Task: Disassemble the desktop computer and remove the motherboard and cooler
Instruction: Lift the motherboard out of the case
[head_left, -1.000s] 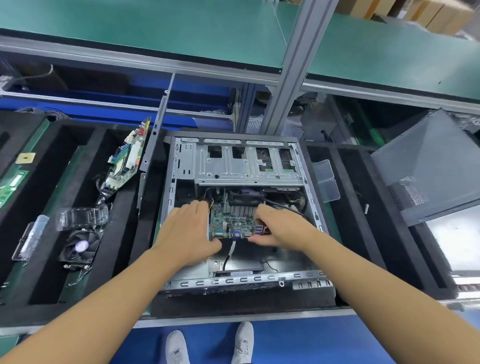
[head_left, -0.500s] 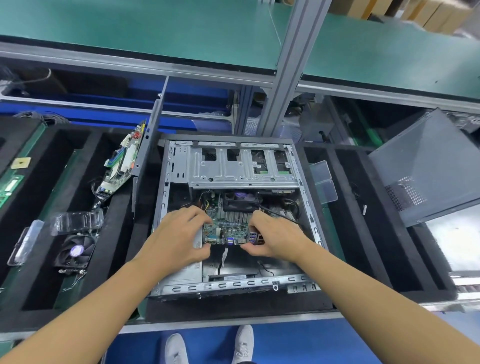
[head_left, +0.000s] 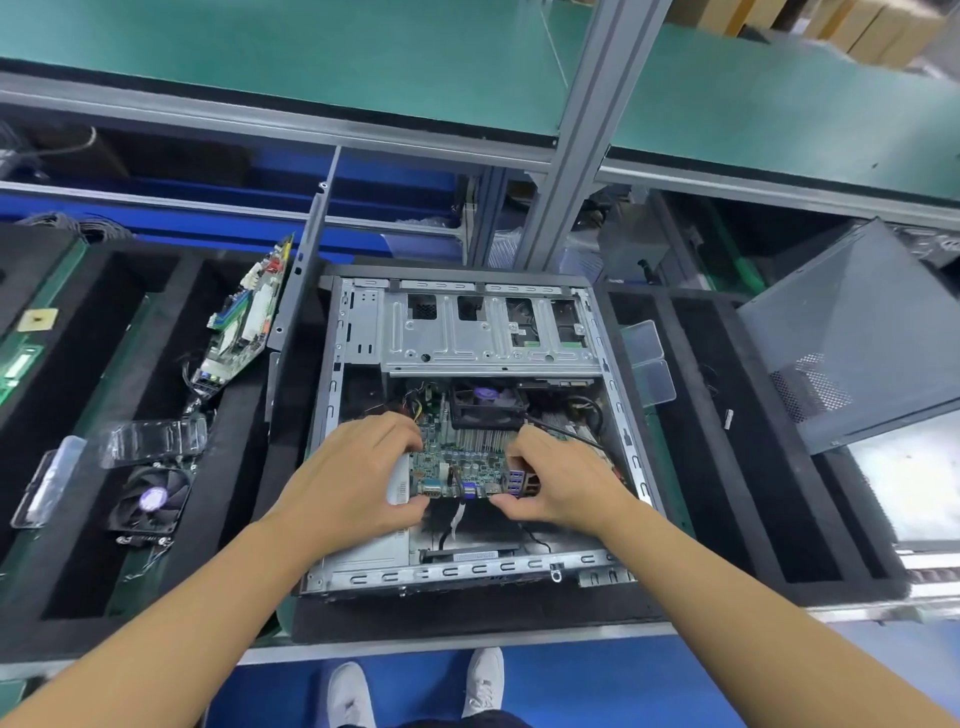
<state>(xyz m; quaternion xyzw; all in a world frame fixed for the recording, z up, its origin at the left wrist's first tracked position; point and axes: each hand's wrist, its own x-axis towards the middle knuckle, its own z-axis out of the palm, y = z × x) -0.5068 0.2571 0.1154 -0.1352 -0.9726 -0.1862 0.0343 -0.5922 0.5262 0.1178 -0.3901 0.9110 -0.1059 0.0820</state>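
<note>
A: Where is the motherboard (head_left: 467, 465) being kept at this moment?

B: It is being held inside the open computer case (head_left: 467, 571), low in the bay. The cooler (head_left: 485, 413) is being carried on its far half, just below the edge of the metal drive cage (head_left: 483, 332).

A: And how is it being gripped?

B: It is being pinched from both sides. The left hand (head_left: 348, 478) is being curled round the board's left end, with the thumb at the near port edge. The right hand (head_left: 563, 483) is being closed on the right part of that same edge, thumb below and fingers above.

A: Which way is the board lying from the grip?

B: It is being spanned between the two hands, with its long axis seemingly running left to right. The port row is being faced toward the person and the cooler end away, under the cage. Neither hand is being placed nearer.

A: What is being asked of the next move?

B: Probably the board is being readied for drawing toward the person. The cage's overhang is being judged the tight spot — the fan must be slipped out beneath it. The black cable (head_left: 571, 437) by the right hand could be snagged.

A: Is any writing being made out?

B: None is being read — the purple sticker (head_left: 485, 395) on the fan hub is too small to tell.
</note>
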